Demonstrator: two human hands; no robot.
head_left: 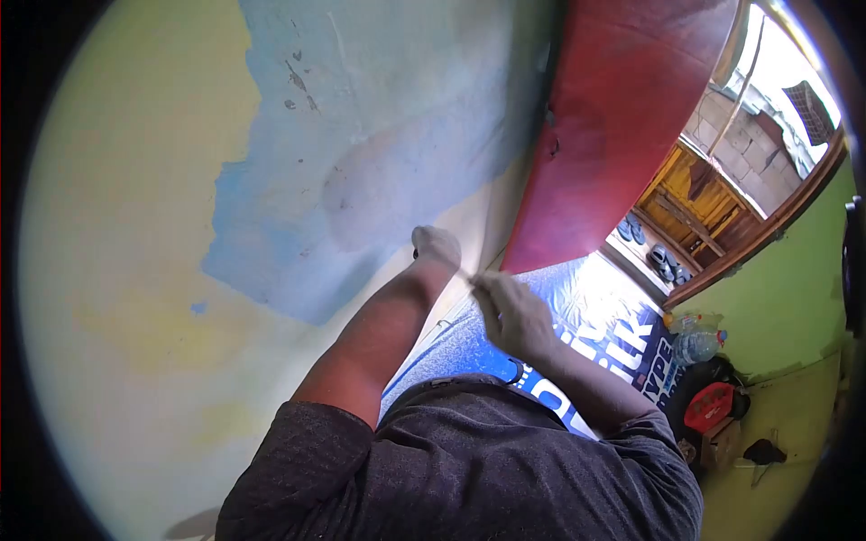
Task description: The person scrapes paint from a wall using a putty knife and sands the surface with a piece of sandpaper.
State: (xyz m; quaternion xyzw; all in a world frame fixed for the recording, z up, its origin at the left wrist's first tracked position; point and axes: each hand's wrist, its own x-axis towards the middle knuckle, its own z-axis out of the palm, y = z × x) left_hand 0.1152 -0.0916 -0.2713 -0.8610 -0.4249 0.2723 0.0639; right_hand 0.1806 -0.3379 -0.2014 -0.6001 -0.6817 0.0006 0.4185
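My left hand (437,244) is closed close to the painted wall (379,117), at the lower edge of its blue patch. A small dark bit shows at the left side of this hand; what it holds is hidden. Lower and to the right, my right hand (514,311) has its fingers pinched together in front of my chest. A short, thin, pale thing (465,274) sticks out from these fingertips towards my left wrist, too small and blurred to name.
A red door-like panel (622,117) stands right of the wall. Blue and white printed sheeting (577,298) covers the floor. Beside the doorway are plastic bottles (699,344), a red item (709,407) and a green wall (794,288). Shoes (666,266) lie outside.
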